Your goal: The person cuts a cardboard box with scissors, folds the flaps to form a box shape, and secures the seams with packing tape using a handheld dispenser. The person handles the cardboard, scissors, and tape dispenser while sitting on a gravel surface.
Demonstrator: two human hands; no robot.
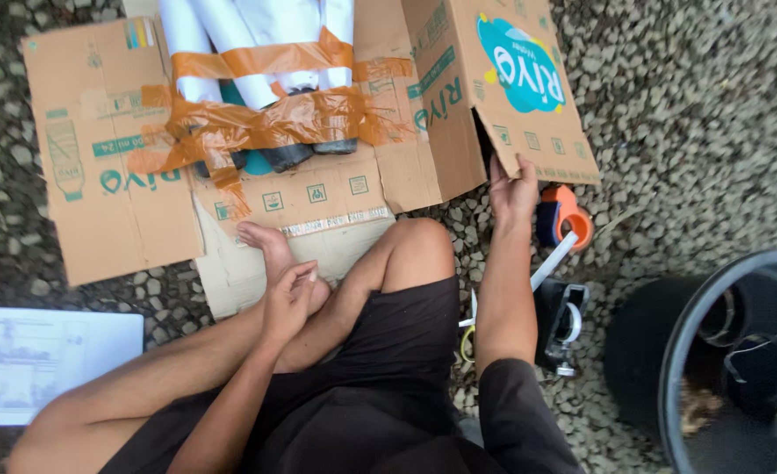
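I sit on gravel with a flattened brown cardboard box (107, 149) spread in front of me. Several white tubes (248, 44) lie on it, strapped down with orange tape (266, 123). My right hand (513, 186) grips the lower edge of the box's right flap (529, 96), which bears a blue printed shape. My left hand (290, 297) rests by my bare foot (270, 246), fingers loosely curled, holding nothing that I can see.
An orange tape dispenser (566, 216) lies on the gravel just right of my right hand. A black device (562, 325) sits below it. A black bucket (722, 351) stands at the lower right. A white printed sheet (37, 360) lies at the lower left.
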